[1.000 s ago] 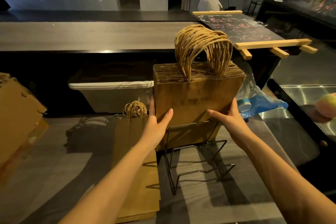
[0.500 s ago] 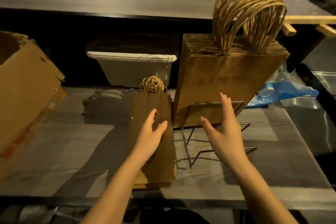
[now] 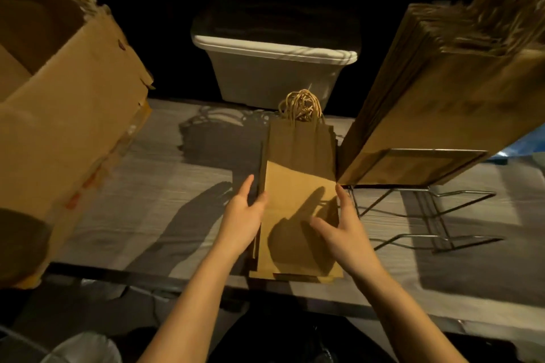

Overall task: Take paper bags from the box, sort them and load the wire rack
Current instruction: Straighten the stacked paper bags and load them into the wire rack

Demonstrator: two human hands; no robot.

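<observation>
1. Containers first: the cardboard box (image 3: 67,115) sits well out to the left of my left hand (image 3: 241,221), its open top tipped toward me. The inside is all shadow, so I cannot tell what it holds.
2. Straight ahead, past my fingertips, stands a pale plastic tub (image 3: 274,74). Its inside is dark too and I cannot make out the contents.
3. Just right of my right hand (image 3: 345,233) is the wire rack (image 3: 427,215), carrying a thick bundle of bags (image 3: 442,115) that stands on edge and leans away to the right.
4. That bundle's handles are blurred and cut off by the upper right corner. Something blue (image 3: 528,141) peeks out behind it at the frame edge, too little to name.
5. Both hands are loose and unclenched, gripping nothing. My left hand lies against the left edge of the flat stack of bags (image 3: 298,186), thumb at its rim. My right hand is spread at the right edge, and I cannot tell whether its fingers touch the paper.
6. The flat stack lies between my hands on the table (image 3: 165,200), its near end at the table's front edge and its far corner just beside the rack.
7. The bags are brown kraft paper. The top one is light tan near me and darker farther off, with my right hand's shadow across it.
8. A tangle of twisted paper handles (image 3: 300,106) bunches at the far end, in front of the tub.
</observation>
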